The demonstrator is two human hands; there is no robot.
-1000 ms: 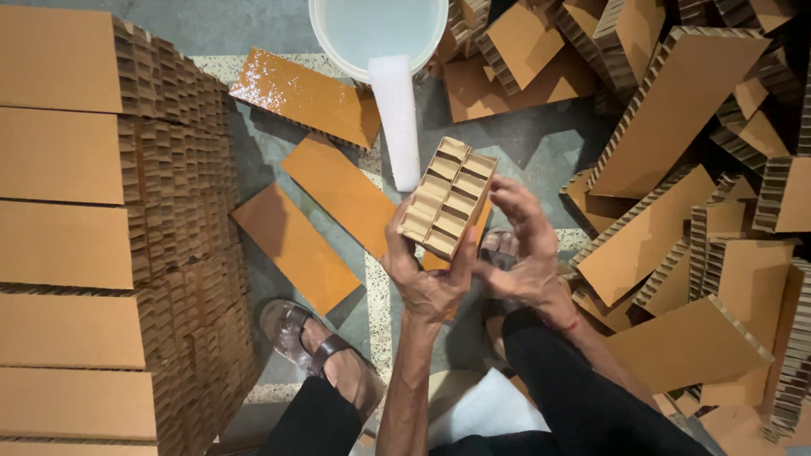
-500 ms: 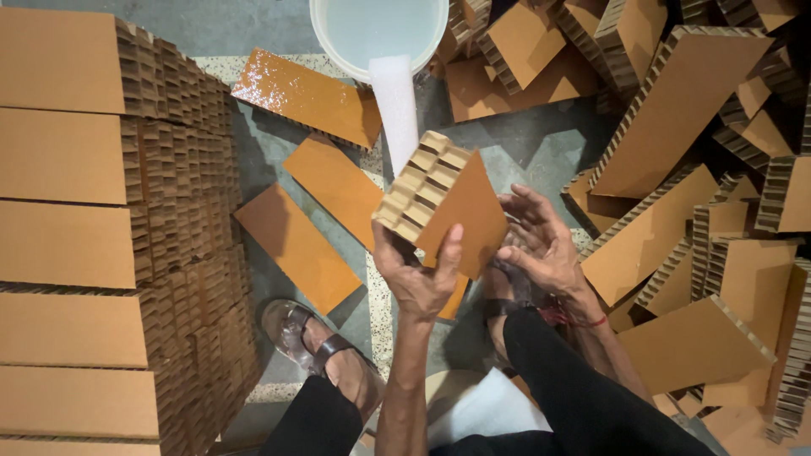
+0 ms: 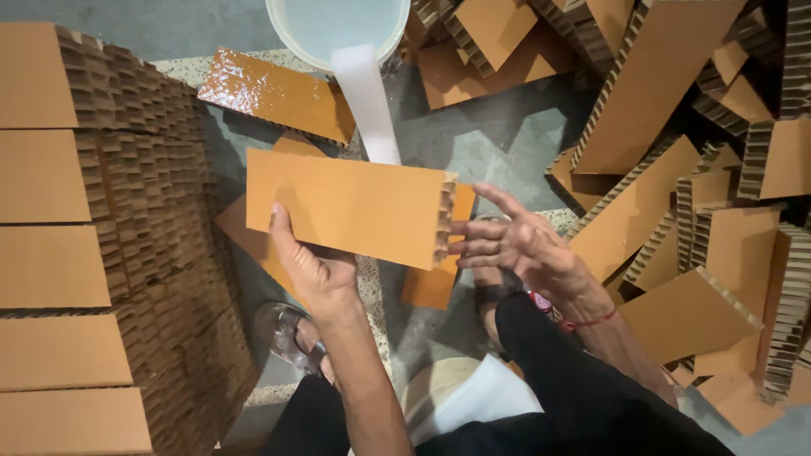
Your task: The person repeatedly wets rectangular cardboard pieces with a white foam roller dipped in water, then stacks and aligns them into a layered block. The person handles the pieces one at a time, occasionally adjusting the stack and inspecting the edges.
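Honeycomb cardboard slab point(image 3: 346, 205), flat-faced, clamped in left hand point(image 3: 314, 268); right hand point(image 3: 515, 243) spread apart.

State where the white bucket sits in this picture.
In the head view, the white bucket stands at the top centre, just above the honeycomb cardboard block held in the left hand.

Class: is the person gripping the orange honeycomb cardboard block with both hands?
No: only the left hand grips the orange honeycomb cardboard block; the right hand is spread open.
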